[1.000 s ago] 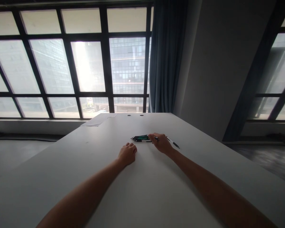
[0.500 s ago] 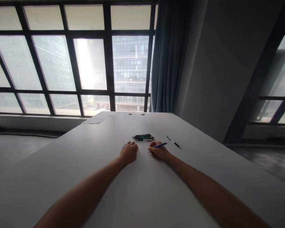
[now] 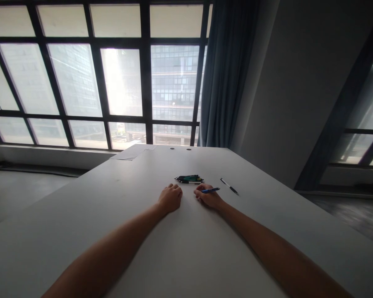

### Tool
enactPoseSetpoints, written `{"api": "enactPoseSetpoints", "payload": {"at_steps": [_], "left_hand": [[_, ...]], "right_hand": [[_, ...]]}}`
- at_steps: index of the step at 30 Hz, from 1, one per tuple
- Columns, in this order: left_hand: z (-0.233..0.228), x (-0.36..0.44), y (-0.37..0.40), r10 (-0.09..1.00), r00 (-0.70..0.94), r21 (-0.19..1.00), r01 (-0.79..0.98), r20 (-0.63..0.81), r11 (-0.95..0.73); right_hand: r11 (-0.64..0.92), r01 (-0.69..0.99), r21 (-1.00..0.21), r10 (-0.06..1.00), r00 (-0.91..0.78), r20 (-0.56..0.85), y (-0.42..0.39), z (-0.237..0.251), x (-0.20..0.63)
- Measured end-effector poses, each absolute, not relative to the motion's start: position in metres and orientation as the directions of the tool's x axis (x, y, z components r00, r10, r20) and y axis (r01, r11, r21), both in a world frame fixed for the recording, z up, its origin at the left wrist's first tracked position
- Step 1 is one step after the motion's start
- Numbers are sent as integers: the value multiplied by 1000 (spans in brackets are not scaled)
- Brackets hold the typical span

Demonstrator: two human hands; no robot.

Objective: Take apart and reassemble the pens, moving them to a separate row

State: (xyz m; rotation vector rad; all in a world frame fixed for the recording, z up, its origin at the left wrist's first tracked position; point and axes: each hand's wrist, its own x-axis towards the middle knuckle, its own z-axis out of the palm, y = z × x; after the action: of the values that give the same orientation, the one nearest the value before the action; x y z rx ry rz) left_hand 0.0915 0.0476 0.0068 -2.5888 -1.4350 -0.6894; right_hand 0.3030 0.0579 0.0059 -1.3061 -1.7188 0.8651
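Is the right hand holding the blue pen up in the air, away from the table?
No, the right hand rests on the table while gripping the blue pen.

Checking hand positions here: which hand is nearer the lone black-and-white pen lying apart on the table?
Right. The right hand, holding a blue pen, sits just left of the lone pen; the left hand rests farther left.

A white table [image 3: 186, 248] bears a pen bundle [image 3: 189, 179], a lone pen [image 3: 229, 186] and paper [image 3: 132, 152].
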Motion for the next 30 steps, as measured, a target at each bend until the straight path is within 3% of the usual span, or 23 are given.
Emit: {"api": "enactPoseSetpoints", "payload": {"at_steps": [3, 6, 9, 12, 22, 30], "left_hand": [[8, 90, 46, 714, 503, 138, 763, 487, -632], [12, 91, 40, 505, 698, 42, 565, 508, -824], [17, 95, 32, 266, 852, -116, 351, 451, -929], [18, 99, 29, 183, 880, -186, 288, 437, -939], [13, 100, 33, 184, 871, -174, 290, 456, -941], [14, 98, 35, 378, 755, 45, 421, 536, -906]], "right_hand": [[366, 462, -808, 930, -146, 338, 52, 5, 299], [444, 643, -624, 871, -147, 468, 46, 3, 295], [420, 767, -485, 846, -137, 515, 42, 1, 291], [425, 794, -435, 845, -175, 506, 40, 1, 289], [493, 797, -350, 833, -316, 455, 35, 12, 291], [613, 754, -237, 697, -375, 611, 32, 5, 289]]}}
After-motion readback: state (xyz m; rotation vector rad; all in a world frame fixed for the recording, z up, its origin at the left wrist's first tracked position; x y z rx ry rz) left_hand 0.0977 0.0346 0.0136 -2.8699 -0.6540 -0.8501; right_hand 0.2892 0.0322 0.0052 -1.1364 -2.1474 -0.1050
